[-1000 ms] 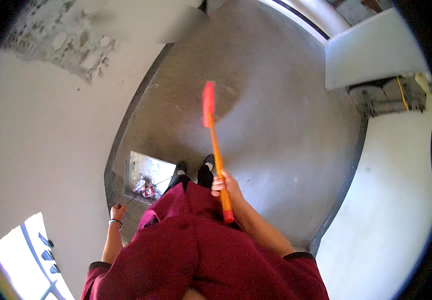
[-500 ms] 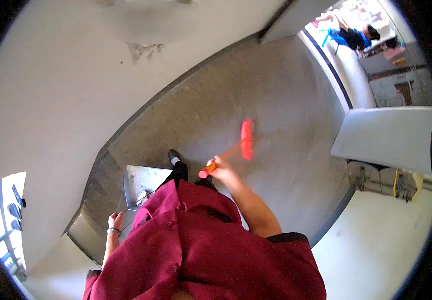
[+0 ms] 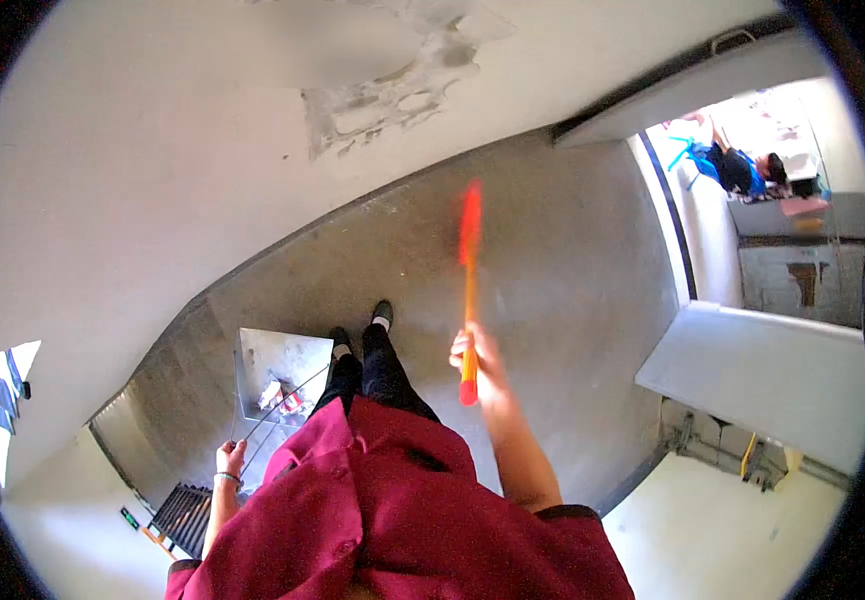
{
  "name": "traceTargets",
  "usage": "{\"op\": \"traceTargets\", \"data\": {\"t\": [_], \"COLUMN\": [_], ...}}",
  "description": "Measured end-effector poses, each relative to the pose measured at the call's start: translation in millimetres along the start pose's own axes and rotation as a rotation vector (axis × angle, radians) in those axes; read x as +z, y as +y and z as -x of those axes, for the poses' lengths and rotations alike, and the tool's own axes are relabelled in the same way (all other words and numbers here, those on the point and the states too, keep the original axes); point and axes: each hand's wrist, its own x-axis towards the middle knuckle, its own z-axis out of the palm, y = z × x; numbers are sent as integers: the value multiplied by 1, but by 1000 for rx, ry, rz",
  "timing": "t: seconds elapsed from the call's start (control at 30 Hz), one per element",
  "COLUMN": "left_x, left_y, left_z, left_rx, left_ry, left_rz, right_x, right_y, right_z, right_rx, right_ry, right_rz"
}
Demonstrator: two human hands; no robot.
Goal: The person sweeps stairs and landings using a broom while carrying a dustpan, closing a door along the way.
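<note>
My right hand (image 3: pixel 480 357) is closed round the orange handle of a broom (image 3: pixel 471 290), near its red-capped end. The red broom head, blurred by motion, is out over the grey floor beyond my shoes. Down at the left, my left hand (image 3: pixel 231 458) is closed on the thin metal handle of a large dustpan (image 3: pixel 301 352). The dustpan rests by my feet, with white and red litter lying inside it.
A pale wall with peeling paint (image 3: pixel 383 105) curves along the far left of the floor (image 3: pixel 573 270). At right stands a white panel or tabletop (image 3: pixel 753 365). Through a doorway a seated person (image 3: pixel 743 170) shows. A dark slatted rack (image 3: pixel 183 515) is behind my left hand.
The broom has swung farther from me and slightly left, its handle now nearly straight ahead. Both my shoes and more of the dustpan's litter show. The view has shifted.
</note>
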Motion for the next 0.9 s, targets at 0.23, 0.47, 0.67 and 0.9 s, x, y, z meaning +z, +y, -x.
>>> {"op": "traceTargets", "data": {"t": [0.23, 0.47, 0.67, 0.9], "left_x": [-16, -29, -30, -40], "left_y": [49, 84, 92, 51], "left_z": [-54, -46, -74, -98], "left_rx": [58, 156, 84, 231], "left_ry": [119, 217, 154, 159], "left_rz": [-152, -355, -289, -434], "right_x": [-24, -29, -31, -65], "right_y": [-128, -57, 63, 107], "right_z": [-250, -278, -196, -119], "right_rx": [-195, 93, 413, 412], "right_ry": [245, 188, 325, 327], "right_rz": [665, 928, 1264, 1616]}}
